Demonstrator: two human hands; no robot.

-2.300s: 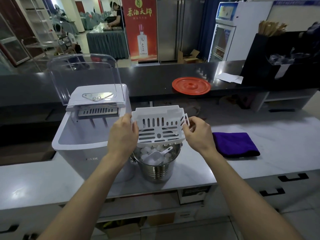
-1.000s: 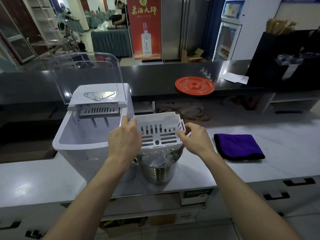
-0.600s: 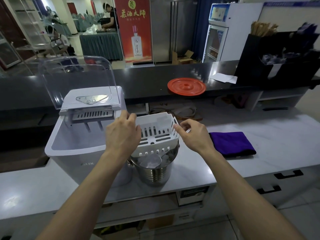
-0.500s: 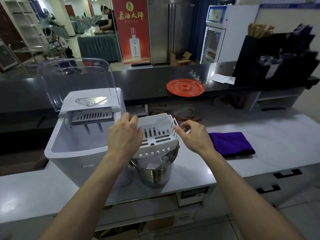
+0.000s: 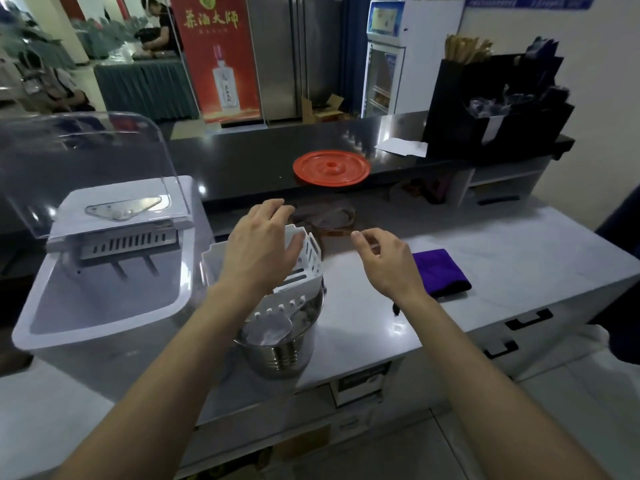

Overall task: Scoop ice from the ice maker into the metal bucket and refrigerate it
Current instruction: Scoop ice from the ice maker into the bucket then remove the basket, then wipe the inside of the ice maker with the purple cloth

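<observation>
The white ice maker (image 5: 104, 306) stands at the left of the counter with its clear lid (image 5: 86, 161) raised and its bin open. Right beside it is the metal bucket (image 5: 284, 355), with a clear scoop (image 5: 270, 330) lying inside. A white slotted ice basket (image 5: 311, 258) rests tilted over the bucket's rim. My left hand (image 5: 259, 251) reaches over the basket and holds it from above. My right hand (image 5: 384, 265) hovers to the right of the basket, touching nothing, fingers loosely curled apart.
A purple cloth (image 5: 440, 271) lies on the white counter right of my right hand. A red round lid (image 5: 331, 167) sits on the dark raised counter behind. A black organiser (image 5: 491, 105) stands far right, a white display fridge (image 5: 398, 57) beyond.
My right hand has let go of the basket and drawn off to the right. The basket has come down and shifted left over the bucket, held by my left hand alone.
</observation>
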